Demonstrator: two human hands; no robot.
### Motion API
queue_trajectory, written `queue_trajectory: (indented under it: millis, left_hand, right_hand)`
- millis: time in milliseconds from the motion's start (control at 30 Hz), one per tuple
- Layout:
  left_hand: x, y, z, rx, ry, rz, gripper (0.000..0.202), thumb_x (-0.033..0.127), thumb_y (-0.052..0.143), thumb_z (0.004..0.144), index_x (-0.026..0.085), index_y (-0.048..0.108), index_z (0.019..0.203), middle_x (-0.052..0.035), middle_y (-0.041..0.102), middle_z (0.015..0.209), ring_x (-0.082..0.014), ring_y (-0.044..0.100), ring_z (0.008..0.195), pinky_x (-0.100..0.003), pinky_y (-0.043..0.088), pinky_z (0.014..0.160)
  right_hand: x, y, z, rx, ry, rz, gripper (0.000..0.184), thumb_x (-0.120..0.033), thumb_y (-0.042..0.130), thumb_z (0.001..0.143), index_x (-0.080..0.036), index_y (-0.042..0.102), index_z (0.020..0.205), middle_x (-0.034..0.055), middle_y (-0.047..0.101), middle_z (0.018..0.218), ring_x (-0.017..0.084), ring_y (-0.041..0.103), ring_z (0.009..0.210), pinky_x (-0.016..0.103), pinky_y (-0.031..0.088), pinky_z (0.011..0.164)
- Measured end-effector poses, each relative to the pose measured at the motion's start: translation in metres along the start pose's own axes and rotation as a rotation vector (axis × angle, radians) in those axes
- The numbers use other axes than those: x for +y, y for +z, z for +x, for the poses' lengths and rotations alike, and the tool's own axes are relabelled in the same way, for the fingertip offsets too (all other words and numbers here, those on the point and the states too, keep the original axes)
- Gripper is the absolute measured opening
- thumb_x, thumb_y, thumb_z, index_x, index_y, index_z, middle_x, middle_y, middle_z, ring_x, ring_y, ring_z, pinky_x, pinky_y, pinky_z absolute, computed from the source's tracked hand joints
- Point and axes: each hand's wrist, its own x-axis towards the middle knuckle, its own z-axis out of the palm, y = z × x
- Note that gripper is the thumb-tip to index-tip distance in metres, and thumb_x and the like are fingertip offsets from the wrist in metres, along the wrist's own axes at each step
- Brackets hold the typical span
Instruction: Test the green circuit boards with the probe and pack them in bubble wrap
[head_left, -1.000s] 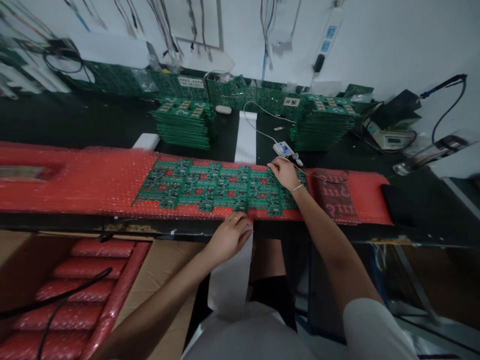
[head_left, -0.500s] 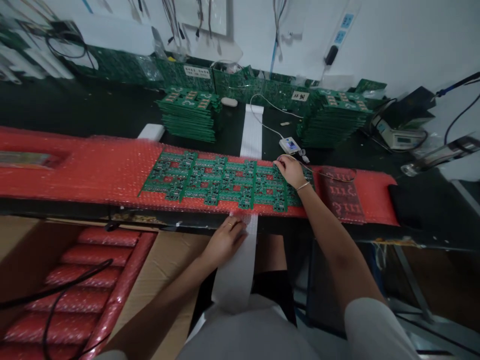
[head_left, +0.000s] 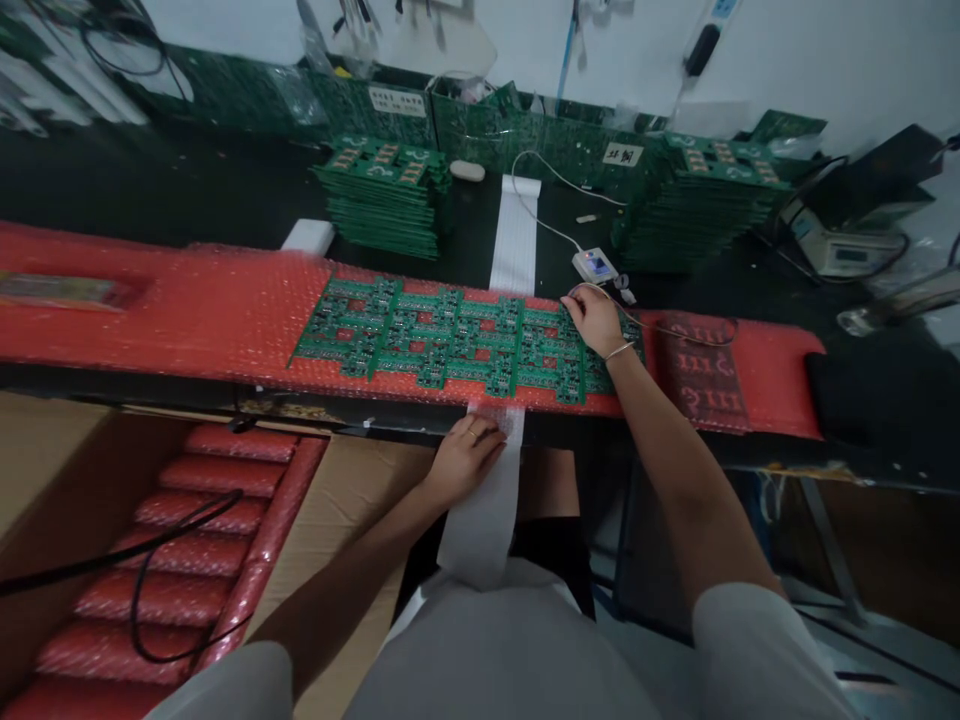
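Note:
A row of joined green circuit boards point(head_left: 450, 330) lies on red bubble wrap point(head_left: 217, 310) along the bench. My right hand point(head_left: 595, 318) is at the far edge of the boards towards the right. Its fingertips are pinched together, and what sits between them, if anything, is too small to make out. A long white paper strip point(head_left: 480, 510) runs from the back of the bench, passes under the wrap and hangs over the front edge to my lap. My left hand point(head_left: 469, 455) has its curled fingers on this strip, just below the bench edge.
Tall stacks of green boards point(head_left: 382, 205) point(head_left: 697, 205) stand behind. A small white device point(head_left: 595, 265) with a cable sits near my right hand. Wrapped boards point(head_left: 701, 370) lie at the right. Lower left, a cardboard box point(head_left: 352, 510) holds several red bubble-wrapped packs point(head_left: 202, 510).
The whole view has shifted a little, with the bench appearing higher. Against the boards and the strip, both hands stay in nearly the same places.

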Motion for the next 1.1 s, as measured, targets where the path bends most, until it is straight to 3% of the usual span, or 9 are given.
queue_trajectory:
  millis: [300, 467, 567, 667, 800, 900, 1100]
  left_hand:
    - [0.007, 0.003, -0.002, 0.033, -0.096, -0.069, 0.016, 0.021, 0.053, 0.097, 0.02, 0.067, 0.089, -0.0063, 0.066, 0.097, -0.0197, 0.058, 0.091, -0.035, 0.048, 0.081]
    - [0.016, -0.023, 0.013, 0.03, -0.165, -0.257, 0.011, 0.019, 0.057, 0.094, 0.02, 0.065, 0.088, -0.0051, 0.063, 0.098, -0.018, 0.058, 0.093, -0.033, 0.049, 0.083]
    - [0.012, -0.045, 0.046, 0.01, -0.164, -0.311, 0.009, 0.017, 0.058, 0.092, 0.02, 0.065, 0.087, -0.0046, 0.063, 0.103, -0.0184, 0.057, 0.098, -0.034, 0.048, 0.088]
    - [-0.001, -0.049, 0.1, -0.034, -0.13, -0.345, 0.008, 0.014, 0.061, 0.088, 0.019, 0.066, 0.084, -0.0045, 0.064, 0.102, -0.0196, 0.059, 0.1, -0.037, 0.047, 0.092]
    - [-0.022, -0.023, 0.179, -0.148, -0.131, -0.304, 0.01, 0.01, 0.063, 0.082, 0.016, 0.069, 0.078, -0.0069, 0.068, 0.095, -0.0212, 0.062, 0.099, -0.039, 0.047, 0.098]
    - [-0.028, 0.003, 0.221, -0.275, -0.134, -0.185, 0.014, 0.009, 0.06, 0.082, 0.014, 0.072, 0.079, -0.0091, 0.071, 0.09, -0.0227, 0.064, 0.098, -0.037, 0.048, 0.097]
    - [-0.033, 0.028, 0.248, -0.371, -0.15, -0.049, 0.02, 0.011, 0.057, 0.081, 0.013, 0.076, 0.077, -0.0105, 0.072, 0.084, -0.0252, 0.065, 0.097, -0.036, 0.05, 0.093]
  right_hand:
    - [0.001, 0.002, -0.001, 0.028, -0.012, -0.026, 0.032, -0.044, 0.044, 0.099, -0.021, 0.058, 0.082, 0.009, 0.065, 0.084, 0.024, 0.058, 0.082, 0.035, 0.043, 0.079]
    - [0.002, 0.003, 0.0, 0.04, -0.028, -0.023, 0.034, -0.045, 0.043, 0.099, -0.021, 0.059, 0.081, 0.0082, 0.064, 0.082, 0.023, 0.058, 0.08, 0.034, 0.044, 0.077]
    - [0.002, 0.003, 0.0, 0.047, -0.042, -0.023, 0.035, -0.046, 0.043, 0.1, -0.021, 0.059, 0.081, 0.008, 0.064, 0.082, 0.023, 0.058, 0.081, 0.033, 0.045, 0.077]
    - [0.001, 0.004, 0.0, 0.051, -0.047, -0.026, 0.035, -0.046, 0.044, 0.1, -0.021, 0.059, 0.081, 0.0079, 0.065, 0.082, 0.023, 0.059, 0.08, 0.033, 0.046, 0.077]
    - [-0.002, 0.003, -0.002, 0.101, -0.044, -0.039, 0.036, -0.048, 0.042, 0.1, -0.021, 0.061, 0.085, 0.0099, 0.067, 0.087, 0.025, 0.061, 0.087, 0.037, 0.046, 0.083]
    - [-0.002, 0.002, -0.002, 0.174, -0.027, -0.009, 0.039, -0.05, 0.039, 0.1, -0.02, 0.061, 0.087, 0.012, 0.068, 0.092, 0.026, 0.061, 0.092, 0.039, 0.046, 0.088]
    - [0.002, 0.001, -0.001, 0.22, 0.053, 0.06, 0.042, -0.055, 0.037, 0.1, -0.021, 0.058, 0.084, 0.0108, 0.067, 0.088, 0.025, 0.061, 0.087, 0.037, 0.047, 0.082]
